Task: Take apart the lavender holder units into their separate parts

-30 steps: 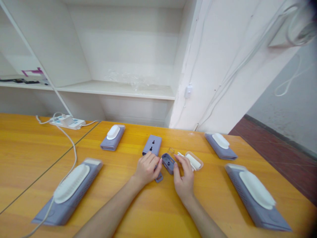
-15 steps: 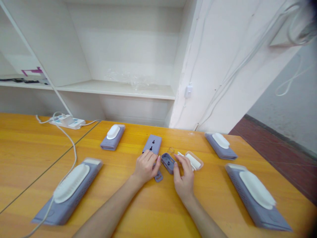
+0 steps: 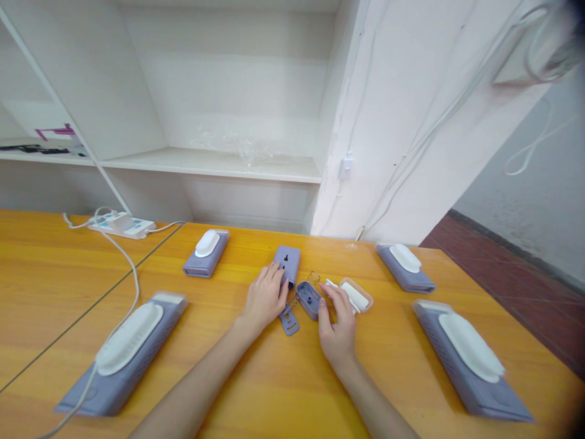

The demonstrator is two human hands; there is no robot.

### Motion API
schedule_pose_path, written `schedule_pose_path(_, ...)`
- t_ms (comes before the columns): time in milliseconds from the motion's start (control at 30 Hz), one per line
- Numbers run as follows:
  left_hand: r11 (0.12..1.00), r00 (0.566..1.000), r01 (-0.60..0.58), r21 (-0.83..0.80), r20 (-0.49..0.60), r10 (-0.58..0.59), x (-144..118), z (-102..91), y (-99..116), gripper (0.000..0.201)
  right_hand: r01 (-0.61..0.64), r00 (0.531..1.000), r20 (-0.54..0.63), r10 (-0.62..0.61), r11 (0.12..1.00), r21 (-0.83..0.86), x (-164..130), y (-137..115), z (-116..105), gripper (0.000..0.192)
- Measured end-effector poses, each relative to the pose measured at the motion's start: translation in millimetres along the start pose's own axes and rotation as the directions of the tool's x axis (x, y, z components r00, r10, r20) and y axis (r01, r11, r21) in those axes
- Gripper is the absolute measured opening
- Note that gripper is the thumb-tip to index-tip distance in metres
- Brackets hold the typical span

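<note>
My left hand (image 3: 265, 297) grips the near-left part of a lavender panel (image 3: 292, 259) with dark keyhole-shaped slots. Its fingers lie over the panel and the thumb sits at the near edge. Just below it lies a small flat lavender piece (image 3: 289, 322) with cut-outs, beside a small spring (image 3: 294, 302). An oval lavender housing (image 3: 308, 300), hollow side up, sits between the hands. My right hand (image 3: 338, 326) is open, thumb at the housing's right edge and index finger apart from it. Beyond its fingers are a thin wire coil (image 3: 314, 277) and a white oval part (image 3: 355, 295) with a pale rim.
Lavender units with white oval tops stand around: back left (image 3: 206, 252), front left (image 3: 130, 341), back right (image 3: 405, 266), front right (image 3: 470, 350). A white power strip (image 3: 122, 224) and its cable (image 3: 134, 274) lie at left. White shelving (image 3: 214, 166) and a wall rise behind the table.
My left hand has spread its fingers onto the slotted panel, which has shifted slightly right. The flat lavender piece now shows more fully. My right hand has barely moved.
</note>
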State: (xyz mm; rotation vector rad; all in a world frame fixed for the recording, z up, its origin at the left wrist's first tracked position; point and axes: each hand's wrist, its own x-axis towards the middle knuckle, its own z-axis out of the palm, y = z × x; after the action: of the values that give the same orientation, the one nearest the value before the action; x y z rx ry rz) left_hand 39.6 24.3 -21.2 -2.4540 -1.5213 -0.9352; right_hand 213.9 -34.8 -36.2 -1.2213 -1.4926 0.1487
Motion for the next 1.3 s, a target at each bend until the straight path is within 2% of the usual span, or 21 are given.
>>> schedule_pose_path(167, 0.999, 0.995, 0.038, -0.029, 0.095, -0.035, 5, 7.5, 7, 0.034, -0.002, 1.0, -0.009, 0.002, 1.0, -0.01, -1, 1, 0, 0.026)
schedule_pose_path(467, 0.998, 0.978, -0.044, -0.048, 0.201, 0.053, 32, 7.4, 0, 0.033, 0.0, 1.0, -0.005, -0.001, 1.0, -0.007, 0, 0, -1, 0.026)
schedule_pose_path(1000, 0.986, 0.993, -0.07, -0.153, 0.088, 0.084, 58, 26.5, 6, 0.025, -0.027, 0.999, 0.033, 0.026, 1.0, 0.002, 0, 1, 1, 0.024)
schedule_pose_path(1067, 0.984, 0.997, -0.049, -0.173, 0.049, 0.059, 57, 27.1, 3, 0.024, -0.027, 0.999, 0.036, 0.027, 1.0, 0.001, 0, 1, 1, 0.024)
schedule_pose_path(1200, 0.981, 0.997, 0.063, -0.184, -0.031, -0.07, 45, 25.6, -10, 0.026, -0.009, 1.0, 0.027, 0.009, 1.0, -0.004, 0, -1, 1, 0.024)
schedule_pose_path(1300, 0.975, 0.99, 0.131, -0.177, -0.032, -0.139, 32, 21.6, -21, 0.034, 0.014, 0.999, 0.033, -0.014, 1.0, -0.008, 0, -2, 1, 0.024)
